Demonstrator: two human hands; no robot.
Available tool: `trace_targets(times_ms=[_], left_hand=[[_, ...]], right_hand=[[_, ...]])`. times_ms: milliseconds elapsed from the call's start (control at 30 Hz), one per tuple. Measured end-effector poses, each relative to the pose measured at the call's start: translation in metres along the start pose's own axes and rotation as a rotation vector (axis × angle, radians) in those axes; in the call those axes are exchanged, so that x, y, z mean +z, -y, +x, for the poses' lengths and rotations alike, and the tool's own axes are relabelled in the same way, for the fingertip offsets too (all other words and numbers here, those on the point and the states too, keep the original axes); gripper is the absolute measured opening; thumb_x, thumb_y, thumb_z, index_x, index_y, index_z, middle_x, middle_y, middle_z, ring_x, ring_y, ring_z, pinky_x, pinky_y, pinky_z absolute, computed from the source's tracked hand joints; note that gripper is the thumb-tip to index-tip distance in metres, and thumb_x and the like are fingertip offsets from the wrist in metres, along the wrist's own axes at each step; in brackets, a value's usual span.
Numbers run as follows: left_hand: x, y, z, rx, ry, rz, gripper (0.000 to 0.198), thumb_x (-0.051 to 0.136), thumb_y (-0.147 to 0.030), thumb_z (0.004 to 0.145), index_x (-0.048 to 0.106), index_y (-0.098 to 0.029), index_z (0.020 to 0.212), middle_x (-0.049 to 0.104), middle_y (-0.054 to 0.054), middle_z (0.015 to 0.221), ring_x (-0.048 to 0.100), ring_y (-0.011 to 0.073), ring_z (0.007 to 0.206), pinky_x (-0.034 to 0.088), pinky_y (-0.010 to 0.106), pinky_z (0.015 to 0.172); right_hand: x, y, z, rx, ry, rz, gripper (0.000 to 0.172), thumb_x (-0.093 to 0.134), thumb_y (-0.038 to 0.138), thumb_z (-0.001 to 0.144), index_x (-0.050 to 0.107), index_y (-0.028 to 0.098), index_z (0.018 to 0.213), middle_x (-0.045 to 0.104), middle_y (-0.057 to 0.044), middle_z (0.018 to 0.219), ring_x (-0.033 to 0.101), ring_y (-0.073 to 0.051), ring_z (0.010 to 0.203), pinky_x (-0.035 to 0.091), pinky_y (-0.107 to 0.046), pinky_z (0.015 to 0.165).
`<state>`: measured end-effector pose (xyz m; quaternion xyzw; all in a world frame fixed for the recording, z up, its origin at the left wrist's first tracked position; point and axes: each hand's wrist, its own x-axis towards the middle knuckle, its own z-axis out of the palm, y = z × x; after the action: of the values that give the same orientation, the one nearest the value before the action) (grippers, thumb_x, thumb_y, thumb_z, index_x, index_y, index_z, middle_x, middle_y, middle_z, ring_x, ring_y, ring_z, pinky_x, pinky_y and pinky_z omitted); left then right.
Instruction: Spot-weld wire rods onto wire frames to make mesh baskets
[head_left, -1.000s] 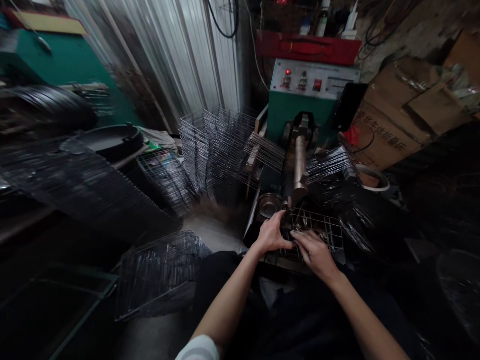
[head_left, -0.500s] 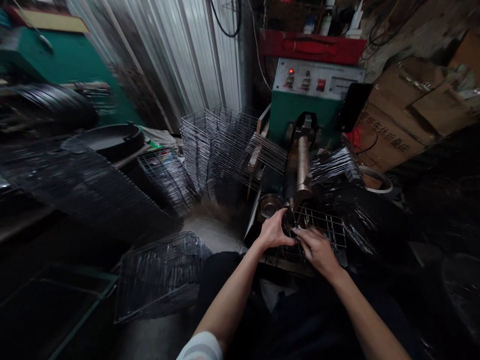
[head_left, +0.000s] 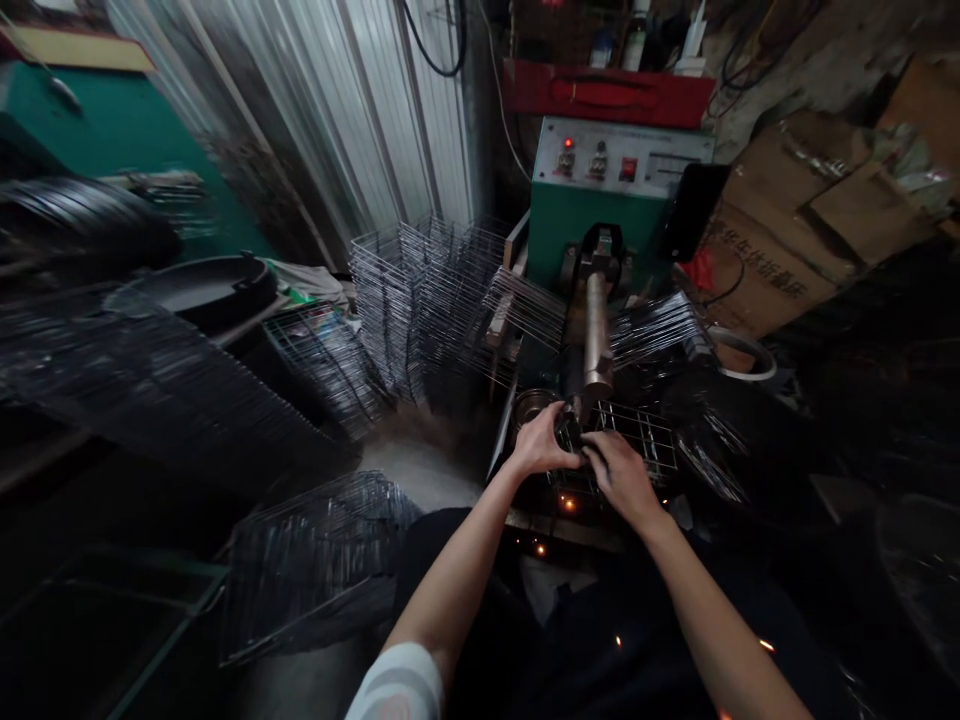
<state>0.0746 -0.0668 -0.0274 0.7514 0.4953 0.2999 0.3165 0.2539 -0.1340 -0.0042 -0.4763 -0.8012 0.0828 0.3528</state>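
A metal wire grid (head_left: pixel 645 440) lies beneath the electrode arm (head_left: pixel 597 335) of a green spot welder (head_left: pixel 551 225). My left hand (head_left: pixel 538 442) grips the grid's left side, its thumb and forefinger curved round the spot under the electrode tip. Just to the right, my right hand (head_left: pixel 621 475) has its fingers bent and closed at the same spot. What they pinch is too dark and small to make out. Orange sparks (head_left: pixel 568 503) show below the hands and over my lap.
Stacked wire baskets (head_left: pixel 405 300) stand left of the welder, with another wire stack (head_left: pixel 315 560) nearer me. Loose wire rods (head_left: pixel 660 328) lie to the right. Behind are a cardboard box (head_left: pixel 795 240), a red toolbox (head_left: pixel 607 95) and a corrugated metal sheet (head_left: pixel 322 110).
Sparks have appeared under my hands. Both hands stay at the electrode, the right one slightly shifted on the grid. The whole view has moved a little.
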Motion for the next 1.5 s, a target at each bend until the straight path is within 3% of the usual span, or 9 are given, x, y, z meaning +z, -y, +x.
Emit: trace_targets(times_ms=[300, 500, 567, 867, 1333, 1433, 1500], left_hand=[[-0.001, 0.0, 0.001, 0.024, -0.046, 0.045, 0.105, 0.085, -0.042, 0.052, 0.039, -0.021, 0.144, 0.057, 0.013, 0.139, 0.056, 0.0361, 0.127, 0.044, 0.049, 0.108], [-0.001, 0.012, 0.011, 0.06, 0.116, -0.232, 0.105, 0.087, -0.038, 0.051, 0.04, -0.024, 0.145, 0.06, 0.009, 0.137, 0.063, 0.0308, 0.119, 0.05, 0.042, 0.103], [0.0, 0.014, 0.014, 0.043, 0.102, -0.255, 0.106, 0.087, -0.04, 0.051, 0.04, -0.023, 0.145, 0.061, 0.009, 0.136, 0.064, 0.0306, 0.118, 0.05, 0.042, 0.103], [-0.012, 0.015, 0.037, 0.037, 0.015, -0.044, 0.11, 0.088, -0.048, 0.049, 0.041, -0.02, 0.145, 0.057, 0.011, 0.141, 0.054, 0.034, 0.131, 0.045, 0.046, 0.11], [-0.019, 0.012, 0.045, 0.084, 0.01, 0.096, 0.112, 0.087, -0.051, 0.052, 0.037, -0.023, 0.148, 0.054, 0.011, 0.144, 0.053, 0.0351, 0.131, 0.042, 0.048, 0.11], [-0.022, 0.023, 0.039, 0.075, 0.052, 0.06, 0.12, 0.087, -0.055, 0.053, 0.027, -0.028, 0.153, 0.048, 0.012, 0.15, 0.046, 0.0369, 0.137, 0.035, 0.054, 0.114], [-0.019, 0.043, 0.027, 0.04, 0.063, -0.035, 0.135, 0.091, -0.054, 0.047, 0.015, -0.032, 0.157, 0.033, 0.013, 0.159, 0.031, 0.04, 0.146, 0.025, 0.06, 0.118]], right_hand=[[0.001, -0.003, -0.001, 0.071, -0.097, -0.015, 0.015, 0.052, 0.025, 0.097, 0.058, 0.021, 0.11, 0.062, -0.01, 0.105, 0.062, -0.025, 0.097, 0.051, -0.038, 0.087], [0.0, 0.002, 0.002, 0.026, -0.106, -0.155, 0.012, 0.053, 0.028, 0.099, 0.061, 0.021, 0.104, 0.06, -0.008, 0.094, 0.059, -0.025, 0.09, 0.048, -0.037, 0.083], [-0.001, -0.001, 0.004, 0.037, -0.103, -0.234, 0.013, 0.054, 0.03, 0.098, 0.063, 0.02, 0.099, 0.06, -0.009, 0.093, 0.057, -0.025, 0.09, 0.047, -0.038, 0.082], [0.001, -0.032, 0.016, 0.055, -0.094, -0.255, 0.017, 0.049, 0.025, 0.098, 0.063, 0.02, 0.09, 0.058, -0.009, 0.092, 0.054, -0.026, 0.09, 0.046, -0.041, 0.085], [0.005, -0.037, 0.024, 0.065, -0.085, -0.175, 0.022, 0.049, 0.032, 0.1, 0.063, 0.02, 0.087, 0.06, -0.008, 0.089, 0.056, -0.025, 0.089, 0.046, -0.039, 0.084], [0.001, -0.035, 0.021, 0.071, -0.108, -0.098, 0.023, 0.051, 0.036, 0.1, 0.064, 0.02, 0.09, 0.062, -0.008, 0.091, 0.058, -0.025, 0.09, 0.047, -0.039, 0.085], [-0.008, -0.036, 0.013, 0.106, -0.141, -0.01, 0.022, 0.056, 0.04, 0.097, 0.065, 0.021, 0.099, 0.064, -0.009, 0.098, 0.06, -0.025, 0.095, 0.049, -0.039, 0.087]])
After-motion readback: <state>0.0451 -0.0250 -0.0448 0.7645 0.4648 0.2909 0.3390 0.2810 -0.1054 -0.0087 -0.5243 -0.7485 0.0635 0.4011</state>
